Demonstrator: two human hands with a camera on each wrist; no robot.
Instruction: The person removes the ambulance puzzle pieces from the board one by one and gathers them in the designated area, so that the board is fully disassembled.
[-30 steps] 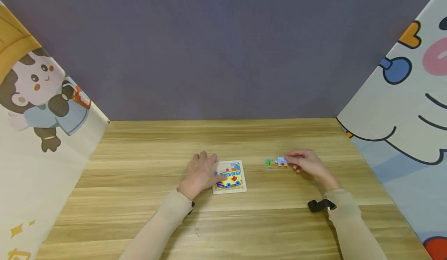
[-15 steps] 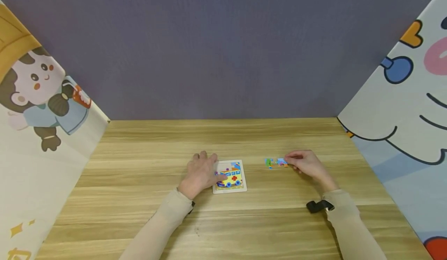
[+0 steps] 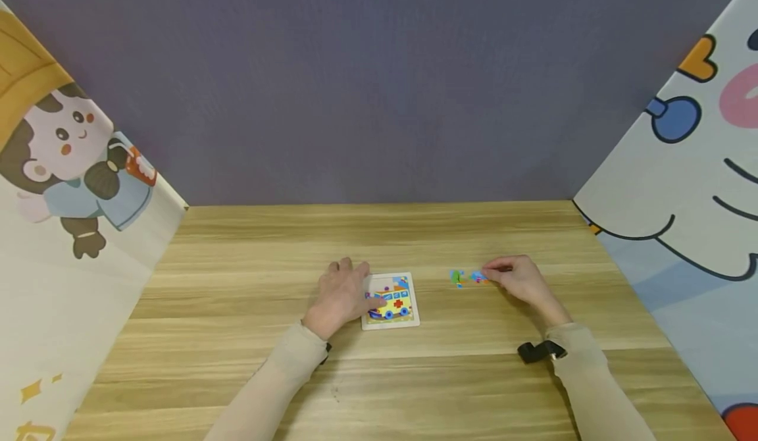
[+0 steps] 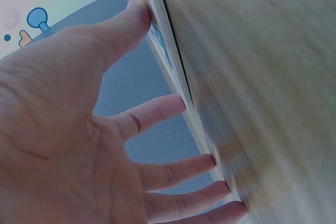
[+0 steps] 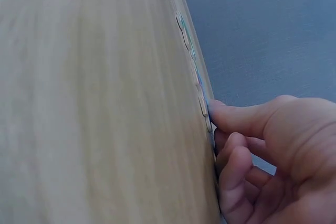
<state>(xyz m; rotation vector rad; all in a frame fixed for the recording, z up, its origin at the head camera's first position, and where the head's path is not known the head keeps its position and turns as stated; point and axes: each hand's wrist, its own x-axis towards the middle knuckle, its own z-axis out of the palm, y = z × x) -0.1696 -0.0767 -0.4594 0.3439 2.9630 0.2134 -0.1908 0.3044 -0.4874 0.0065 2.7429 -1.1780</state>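
A small square jigsaw puzzle [image 3: 395,301] in a pale tray, showing a yellow ambulance, lies on the table. My left hand [image 3: 340,296] is spread along its left side, thumb resting on the picture. In the left wrist view the fingers are straight and their tips touch near the edge. To the right of the tray, my right hand [image 3: 520,280] pinches the right end of a blue and pink puzzle piece [image 3: 478,276] at table level. Its thumb covers that end in the right wrist view, with the other fingers curled beneath. Just left lies a green and blue piece [image 3: 456,278].
The wooden table [image 3: 414,382] meets a dark grey panel [image 3: 379,99] at the back. Printed cartoon walls [image 3: 657,184] stand on the left and right. A black strap [image 3: 541,350] with a camera sits on the right wrist.
The piece at my right fingertips has shifted and turned slightly, staying beside the green piece. The right wrist has moved a little to the left. My left hand stays on the puzzle.
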